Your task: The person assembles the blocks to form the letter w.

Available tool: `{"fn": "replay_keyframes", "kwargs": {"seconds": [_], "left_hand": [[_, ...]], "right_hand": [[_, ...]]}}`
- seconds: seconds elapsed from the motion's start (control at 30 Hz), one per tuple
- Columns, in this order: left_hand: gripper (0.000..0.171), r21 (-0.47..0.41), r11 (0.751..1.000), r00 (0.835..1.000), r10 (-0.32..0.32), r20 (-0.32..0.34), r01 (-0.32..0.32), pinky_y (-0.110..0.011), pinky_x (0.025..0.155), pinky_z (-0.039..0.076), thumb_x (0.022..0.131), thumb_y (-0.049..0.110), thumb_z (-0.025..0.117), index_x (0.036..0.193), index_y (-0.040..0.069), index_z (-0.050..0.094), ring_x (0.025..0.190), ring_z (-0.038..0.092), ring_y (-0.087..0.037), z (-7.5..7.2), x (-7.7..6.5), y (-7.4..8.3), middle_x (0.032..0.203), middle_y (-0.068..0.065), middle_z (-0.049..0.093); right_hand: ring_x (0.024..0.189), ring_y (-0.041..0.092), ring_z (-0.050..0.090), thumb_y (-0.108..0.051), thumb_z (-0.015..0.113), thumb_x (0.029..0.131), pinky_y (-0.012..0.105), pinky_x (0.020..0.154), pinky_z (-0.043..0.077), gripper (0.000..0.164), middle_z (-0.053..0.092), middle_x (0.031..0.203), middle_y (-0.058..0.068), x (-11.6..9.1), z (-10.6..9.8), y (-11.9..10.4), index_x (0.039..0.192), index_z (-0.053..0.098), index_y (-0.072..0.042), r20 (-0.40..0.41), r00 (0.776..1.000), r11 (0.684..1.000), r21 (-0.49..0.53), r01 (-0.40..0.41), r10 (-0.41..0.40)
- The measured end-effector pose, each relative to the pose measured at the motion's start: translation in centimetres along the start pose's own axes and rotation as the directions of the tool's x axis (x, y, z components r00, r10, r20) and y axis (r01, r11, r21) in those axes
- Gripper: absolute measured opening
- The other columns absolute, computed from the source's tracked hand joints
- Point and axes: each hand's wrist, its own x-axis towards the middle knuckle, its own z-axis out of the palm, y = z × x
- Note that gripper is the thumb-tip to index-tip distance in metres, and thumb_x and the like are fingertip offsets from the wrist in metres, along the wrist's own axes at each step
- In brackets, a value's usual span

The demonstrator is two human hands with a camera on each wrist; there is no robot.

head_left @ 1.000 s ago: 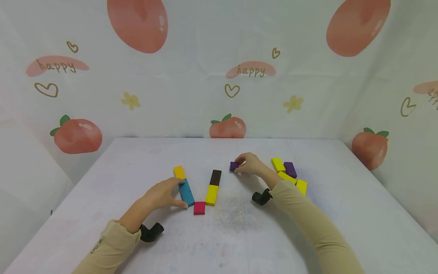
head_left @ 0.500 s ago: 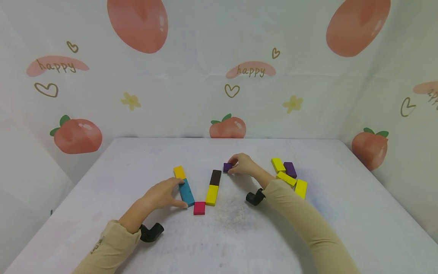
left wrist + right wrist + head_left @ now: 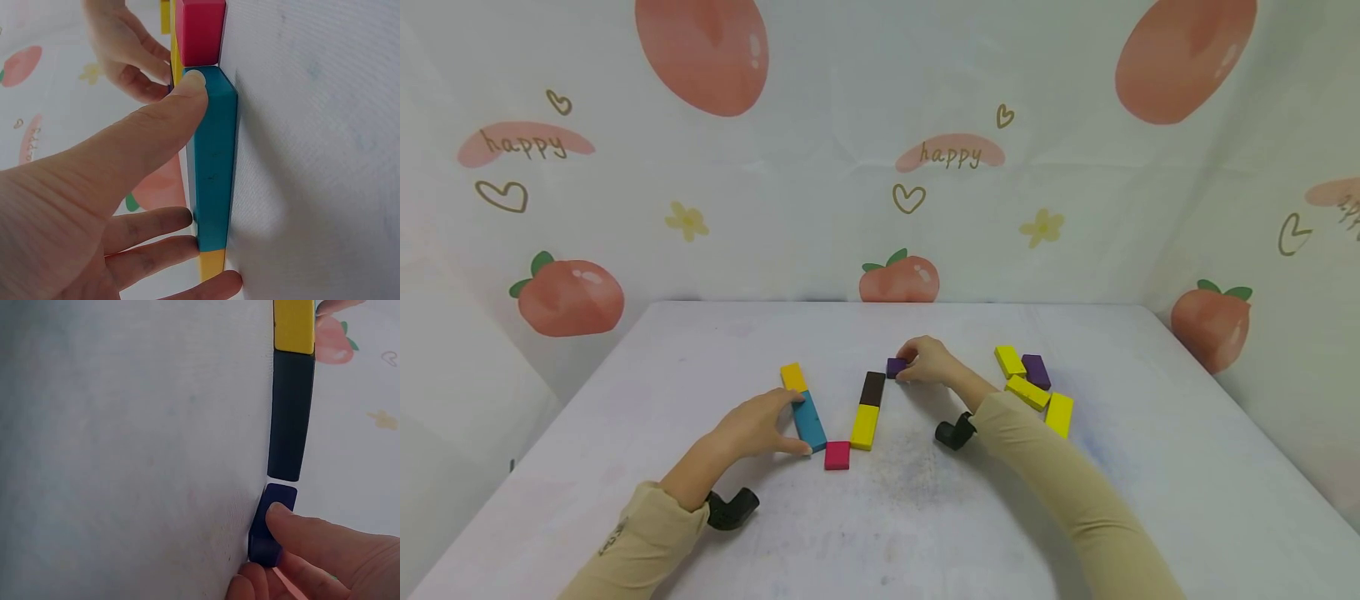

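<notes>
My right hand (image 3: 927,362) pinches a small purple block (image 3: 272,523) on the table. That block lies just off the far end of a black block (image 3: 872,389), with a narrow gap between them in the right wrist view. A yellow block (image 3: 865,427) joins the black one's near end. My left hand (image 3: 758,425) is spread along a blue block (image 3: 215,162), its thumb touching the end near a red block (image 3: 837,456) and its fingers reaching toward the other end. An orange-yellow block (image 3: 793,377) continues the row beyond the blue one.
To the right lies a loose group: a second purple block (image 3: 1036,372) and yellow blocks, among them a far one (image 3: 1010,362), a slanted one (image 3: 1027,392) and a near one (image 3: 1059,414). A printed cloth (image 3: 820,167) hangs behind the white table (image 3: 887,533).
My right hand has slid the purple block left, close to the black block's far end. The left hand and the lined-up blocks have stayed put.
</notes>
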Motion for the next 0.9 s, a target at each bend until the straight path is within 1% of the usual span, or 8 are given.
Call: {"fn": "replay_keyframes", "kwargs": {"seconds": [0.23, 0.53, 0.9], "left_hand": [[0.078, 0.002, 1.000, 1.000, 0.004, -0.002, -0.004, -0.054, 0.105, 0.038, 0.071, 0.039, 0.079, 0.132, -0.001, 0.048, 0.128, 0.043, -0.040, -0.05, 0.02, 0.03, 0.139, -0.023, 0.046], [0.079, 0.009, 1.000, 1.000, 0.005, -0.003, -0.005, -0.053, 0.105, 0.039, 0.071, 0.039, 0.079, 0.132, -0.001, 0.048, 0.127, 0.044, -0.040, 0.04, 0.08, -0.15, 0.138, -0.023, 0.046], [0.079, 0.010, 1.000, 1.000, 0.008, 0.000, -0.008, -0.053, 0.104, 0.039, 0.071, 0.040, 0.079, 0.131, -0.001, 0.048, 0.126, 0.045, -0.040, -0.05, 0.01, 0.00, 0.138, -0.023, 0.047]], "right_hand": [[0.092, 0.022, 0.057, -0.011, 0.073, 0.079, 0.034, 0.091, 0.051, 0.033, 0.064, 0.107, 0.014, 0.25, 0.18, 0.10, 0.110, 0.063, -0.001, 0.004, 1.000, 1.000, -0.003, 0.003, -0.003], [0.092, 0.022, 0.058, -0.011, 0.073, 0.078, 0.035, 0.091, 0.050, 0.034, 0.065, 0.106, 0.014, 0.07, 0.11, -0.09, 0.109, 0.064, -0.001, 0.005, 1.000, 0.999, -0.043, 0.018, -0.018], [0.096, 0.022, 0.056, -0.012, 0.073, 0.079, 0.035, 0.095, 0.049, 0.036, 0.064, 0.109, 0.013, 0.11, 0.20, -0.25, 0.112, 0.063, -0.003, 0.013, 1.000, 1.000, -0.020, -0.019, 0.019]]}}
